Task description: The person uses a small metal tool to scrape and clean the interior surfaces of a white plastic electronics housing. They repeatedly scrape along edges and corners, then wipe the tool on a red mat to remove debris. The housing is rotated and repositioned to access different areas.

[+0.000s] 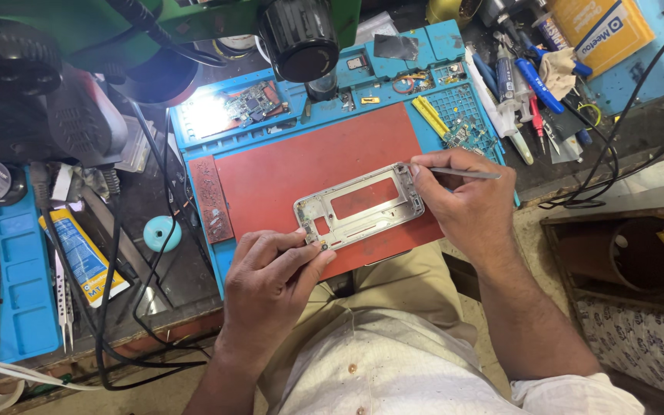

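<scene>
Nearest the body, the left hand [270,280] is laid at the front edge of the red mat [286,173], its fingers [305,257] curled closed over the near, lower-left corner of the metal phone frame [360,205] and pinning it flat. The frame is seen lying on the mat with its long axis slanted, running from that pinned corner up and away to the right. At the far, upper-right end the right hand [466,204] is placed, its fingers [422,175] pinched shut around a thin metal tool [466,174] whose shaft sticks out to the right; its tip, hidden behind the fingertips, is taken to be at the frame's top edge. So the frame is bracketed end to end, the left hand at the near end and the right at the far end.

Beyond the mat, on the blue work tray [455,100] covering the counter, a lit circuit board [244,104] and two yellow strips [429,115] are set. Farther still, a microscope lens [299,38] overhangs the tray.
</scene>
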`<state>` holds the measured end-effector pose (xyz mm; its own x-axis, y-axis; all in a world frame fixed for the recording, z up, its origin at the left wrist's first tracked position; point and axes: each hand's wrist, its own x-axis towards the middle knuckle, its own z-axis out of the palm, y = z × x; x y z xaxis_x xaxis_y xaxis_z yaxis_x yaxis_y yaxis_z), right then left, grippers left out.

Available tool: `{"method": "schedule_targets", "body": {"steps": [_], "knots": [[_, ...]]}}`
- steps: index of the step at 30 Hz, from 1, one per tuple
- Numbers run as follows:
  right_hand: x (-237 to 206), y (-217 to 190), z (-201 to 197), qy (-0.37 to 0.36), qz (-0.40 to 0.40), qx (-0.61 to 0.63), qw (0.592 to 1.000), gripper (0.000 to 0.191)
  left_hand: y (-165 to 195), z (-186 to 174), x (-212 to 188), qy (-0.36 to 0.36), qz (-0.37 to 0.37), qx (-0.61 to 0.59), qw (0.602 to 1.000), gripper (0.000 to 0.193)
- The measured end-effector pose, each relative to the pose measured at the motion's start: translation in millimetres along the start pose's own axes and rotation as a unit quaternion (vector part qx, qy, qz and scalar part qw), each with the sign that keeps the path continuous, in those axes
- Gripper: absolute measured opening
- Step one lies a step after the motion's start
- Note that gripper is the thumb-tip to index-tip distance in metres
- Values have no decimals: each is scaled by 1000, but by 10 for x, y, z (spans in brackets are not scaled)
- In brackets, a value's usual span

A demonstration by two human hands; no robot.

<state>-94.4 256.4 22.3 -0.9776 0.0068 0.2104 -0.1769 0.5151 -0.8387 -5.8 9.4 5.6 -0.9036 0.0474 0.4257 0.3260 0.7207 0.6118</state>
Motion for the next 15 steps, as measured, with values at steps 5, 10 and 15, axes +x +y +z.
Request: {"method": "schedule_targets", "body": {"steps": [5, 10, 15], "knots": [[-37, -31, 53, 24, -11, -28, 999, 12, -3, -3, 8, 0, 5, -3, 1000, 19], [-138, -80, 198, 40, -135, -72, 987, 11, 6, 6, 16, -2, 5, 3, 1000, 18], [-219, -173, 378, 18, -192, -93, 977, 12, -9, 18, 6, -1, 5, 4, 1000, 18]]}}
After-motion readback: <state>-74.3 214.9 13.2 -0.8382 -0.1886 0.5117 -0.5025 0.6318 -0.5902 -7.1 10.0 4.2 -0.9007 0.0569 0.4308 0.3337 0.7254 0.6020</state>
